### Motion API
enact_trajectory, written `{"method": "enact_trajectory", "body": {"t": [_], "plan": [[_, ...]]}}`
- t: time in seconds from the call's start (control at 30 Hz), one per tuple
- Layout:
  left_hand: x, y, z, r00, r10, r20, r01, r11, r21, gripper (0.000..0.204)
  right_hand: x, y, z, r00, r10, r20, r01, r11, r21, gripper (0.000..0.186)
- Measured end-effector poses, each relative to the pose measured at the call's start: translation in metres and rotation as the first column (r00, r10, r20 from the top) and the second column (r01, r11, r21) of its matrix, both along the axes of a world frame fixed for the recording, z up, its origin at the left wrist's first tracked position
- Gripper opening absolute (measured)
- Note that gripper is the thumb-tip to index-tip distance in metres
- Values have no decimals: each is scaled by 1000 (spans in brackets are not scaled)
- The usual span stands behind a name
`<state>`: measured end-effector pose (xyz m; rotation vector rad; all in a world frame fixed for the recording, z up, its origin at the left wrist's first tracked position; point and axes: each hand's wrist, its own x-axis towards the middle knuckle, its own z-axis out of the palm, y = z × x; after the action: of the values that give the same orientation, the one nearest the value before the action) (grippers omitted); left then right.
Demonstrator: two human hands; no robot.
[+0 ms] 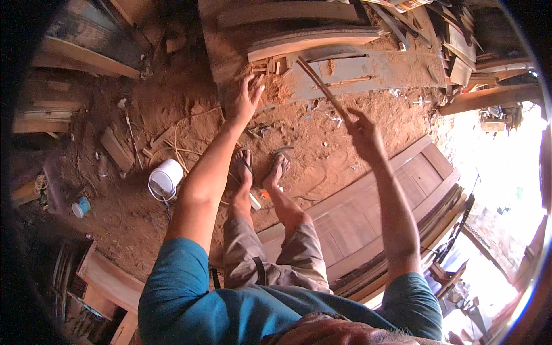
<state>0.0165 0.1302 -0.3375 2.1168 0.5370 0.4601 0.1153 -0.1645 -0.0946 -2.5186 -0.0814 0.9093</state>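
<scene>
My right hand (366,135) is closed around the near end of a thin wooden strip (322,85). The strip slants up and left, its far tip over the edge of a grey board (397,63). My left hand (247,100) is raised at the board's left side, thumb and fingers apart. Just beyond its fingertips lie several small wood offcuts (273,66) and a heap of shavings (280,91). Whether the fingertips touch an offcut is hard to make out. Behind the offcuts rests a long thick plank (313,43).
A panelled wooden door (356,207) lies to my right, over stacked boards. On the left stand a white bucket (165,175) and a small blue-and-white can (81,207). Loose hose (178,135) and scraps litter the dusty ground. Timber (460,63) is piled at the far right.
</scene>
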Motion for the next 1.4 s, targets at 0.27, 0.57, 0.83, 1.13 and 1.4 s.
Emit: {"method": "enact_trajectory", "body": {"t": [0.27,0.57,0.83,1.13,1.4], "plan": [[0,-73,48,796,-604,32,560,756,340,50,-49,-12,-103,932,-294,-213,353,870,345,29],[35,-86,30,699,-710,-87,593,508,624,66,-39,-18,-138,972,1,234,-83,936,343,40],[37,-92,24,725,-689,2,527,556,643,75,-44,-22,-144,988,51,143,-105,910,401,42],[40,-99,10,762,-633,138,456,675,579,79,-32,-22,-174,993,-30,-117,99,759,644,30],[37,-100,16,775,-624,100,471,676,566,80,-33,-21,-179,974,-92,-206,215,656,724,34]]}}
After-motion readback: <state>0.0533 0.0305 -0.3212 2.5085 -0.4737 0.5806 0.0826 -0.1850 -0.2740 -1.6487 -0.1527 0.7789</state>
